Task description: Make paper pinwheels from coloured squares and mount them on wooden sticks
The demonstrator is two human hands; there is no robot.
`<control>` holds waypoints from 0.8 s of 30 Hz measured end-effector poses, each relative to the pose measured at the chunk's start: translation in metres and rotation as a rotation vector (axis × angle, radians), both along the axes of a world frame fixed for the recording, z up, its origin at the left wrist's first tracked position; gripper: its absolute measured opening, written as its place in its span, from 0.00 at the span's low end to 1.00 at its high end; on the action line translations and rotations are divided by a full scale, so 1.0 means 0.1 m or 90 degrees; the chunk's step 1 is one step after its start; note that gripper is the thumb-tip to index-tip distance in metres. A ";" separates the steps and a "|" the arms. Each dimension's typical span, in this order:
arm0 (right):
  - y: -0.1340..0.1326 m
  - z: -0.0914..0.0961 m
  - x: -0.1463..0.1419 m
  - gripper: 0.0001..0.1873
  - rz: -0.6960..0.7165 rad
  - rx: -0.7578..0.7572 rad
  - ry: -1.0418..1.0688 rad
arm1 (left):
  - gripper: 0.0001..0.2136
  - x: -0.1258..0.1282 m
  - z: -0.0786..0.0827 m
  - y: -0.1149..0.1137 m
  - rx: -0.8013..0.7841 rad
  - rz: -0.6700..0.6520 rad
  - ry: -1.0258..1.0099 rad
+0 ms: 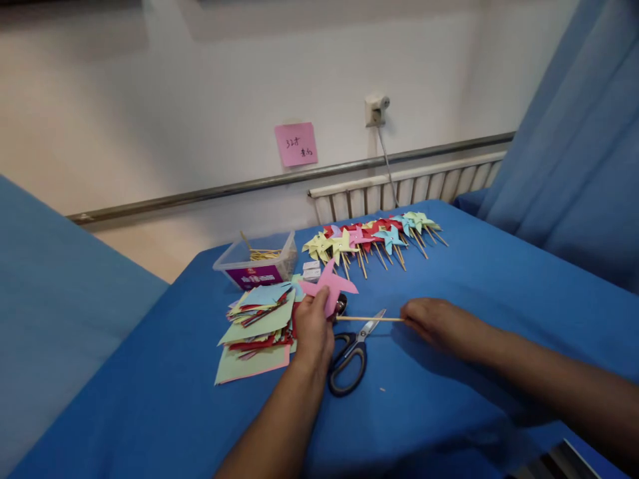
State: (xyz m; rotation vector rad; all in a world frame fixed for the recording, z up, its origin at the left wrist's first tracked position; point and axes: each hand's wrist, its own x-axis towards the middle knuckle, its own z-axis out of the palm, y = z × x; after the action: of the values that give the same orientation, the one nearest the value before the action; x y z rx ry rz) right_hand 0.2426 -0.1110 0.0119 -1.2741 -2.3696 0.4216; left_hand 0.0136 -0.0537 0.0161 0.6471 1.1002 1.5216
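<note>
My left hand (313,328) is closed on a pink paper pinwheel (329,286), holding it upright above the blue table (449,286). My right hand (433,320) pinches the far end of a thin wooden stick (369,319) that runs level towards the pinwheel. Black-handled scissors (352,356) lie on the table just under the stick. A messy stack of coloured paper squares (259,326) sits to the left of my left hand.
A row of finished coloured pinwheels (374,236) lies at the table's far side. A clear plastic tub (257,261) with sticks stands at the back left, small white boxes (312,269) beside it. Behind are a wall radiator (404,189) and a pink note (296,144).
</note>
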 end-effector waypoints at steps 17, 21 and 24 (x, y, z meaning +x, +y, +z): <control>0.43 -0.02 -0.94 0.19 -0.103 -0.375 0.837 | 0.13 0.03 0.08 0.04 -0.001 0.007 -0.049; 0.47 -0.02 -1.09 0.20 -0.150 -0.306 0.848 | 0.13 0.00 0.08 -0.01 0.015 0.003 -0.029; 0.49 0.01 -0.96 0.19 -0.152 -0.223 0.797 | 0.14 -0.04 0.08 -0.02 0.013 0.022 -0.001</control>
State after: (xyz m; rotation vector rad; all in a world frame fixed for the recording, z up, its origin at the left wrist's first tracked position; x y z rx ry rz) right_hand 0.1462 -0.0616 0.0130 -0.9307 -1.1019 1.1616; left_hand 0.0094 -0.0560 0.0239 0.6441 1.1009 1.5639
